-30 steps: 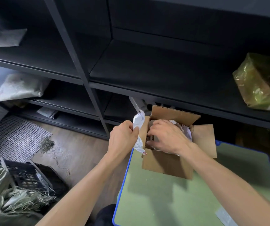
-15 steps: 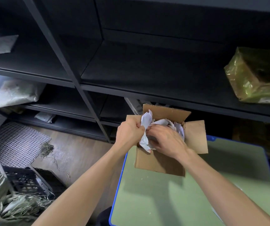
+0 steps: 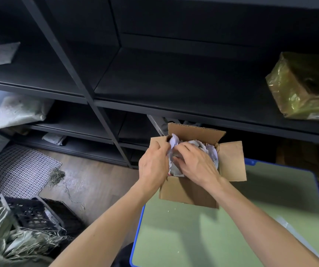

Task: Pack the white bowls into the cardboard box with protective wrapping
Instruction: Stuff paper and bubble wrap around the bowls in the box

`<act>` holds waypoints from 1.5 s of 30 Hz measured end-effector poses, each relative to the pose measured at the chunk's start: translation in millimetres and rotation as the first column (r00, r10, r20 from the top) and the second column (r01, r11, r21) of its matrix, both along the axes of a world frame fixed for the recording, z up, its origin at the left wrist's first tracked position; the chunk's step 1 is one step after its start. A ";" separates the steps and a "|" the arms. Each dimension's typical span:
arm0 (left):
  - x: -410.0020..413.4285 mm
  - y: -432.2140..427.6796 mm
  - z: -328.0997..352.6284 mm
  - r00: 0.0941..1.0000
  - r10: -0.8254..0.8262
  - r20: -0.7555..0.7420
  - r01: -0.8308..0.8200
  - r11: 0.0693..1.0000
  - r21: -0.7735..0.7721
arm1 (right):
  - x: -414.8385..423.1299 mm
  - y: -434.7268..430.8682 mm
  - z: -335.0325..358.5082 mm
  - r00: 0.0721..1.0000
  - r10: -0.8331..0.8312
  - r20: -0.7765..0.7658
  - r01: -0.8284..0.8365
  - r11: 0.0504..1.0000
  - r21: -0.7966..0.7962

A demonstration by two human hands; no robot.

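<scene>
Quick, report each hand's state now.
Left hand: pinches the white wrapping paper at the cardboard box edge.
Right hand: rests on the paper inside the box; grip cannot be told.

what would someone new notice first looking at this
Two bare hands meet over an open cardboard box at the far left corner of the green table: the left hand pinches crumpled white wrapping paper at the box's rim, and the right hand lies on top of it. Behind stand dark shelves, with a package in yellowish plastic on the right.
</scene>
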State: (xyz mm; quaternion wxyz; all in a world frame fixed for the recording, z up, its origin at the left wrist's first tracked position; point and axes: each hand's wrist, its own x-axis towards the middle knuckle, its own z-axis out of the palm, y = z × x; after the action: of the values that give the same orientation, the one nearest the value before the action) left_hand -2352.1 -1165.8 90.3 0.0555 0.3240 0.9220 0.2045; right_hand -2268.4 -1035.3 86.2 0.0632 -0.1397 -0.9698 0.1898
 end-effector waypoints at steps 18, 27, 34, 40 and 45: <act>-17.6 -5.7 12.5 0.970 -0.217 0.110 0.240 0.932 -0.272 | -20.7 3.3 -3.3 0.987 0.005 0.162 -0.025 0.993 0.119; -26.9 2.0 9.3 0.952 -0.306 0.023 0.291 0.877 -0.382 | -13.1 2.8 5.3 0.954 0.075 0.289 -0.093 0.994 0.050; -45.4 12.9 19.7 0.897 -0.383 0.219 0.441 0.760 -0.477 | -12.9 1.6 3.1 0.942 0.077 0.327 -0.121 0.986 0.115; -54.3 24.0 29.9 0.902 -0.413 0.124 0.418 0.767 -0.487 | -8.5 -4.9 2.7 0.965 0.047 0.258 -0.094 0.981 0.172; -46.4 25.3 17.9 0.914 -0.396 0.095 0.388 0.776 -0.497 | -18.0 -10.8 3.8 0.961 0.020 0.275 -0.075 0.979 0.191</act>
State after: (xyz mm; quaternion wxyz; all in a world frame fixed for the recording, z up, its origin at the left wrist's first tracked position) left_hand -2398.5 -1140.6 108.2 0.1729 0.4839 0.8555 -0.0630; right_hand -2286.4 -1046.1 90.0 -0.0613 -0.1337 -0.9865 0.0722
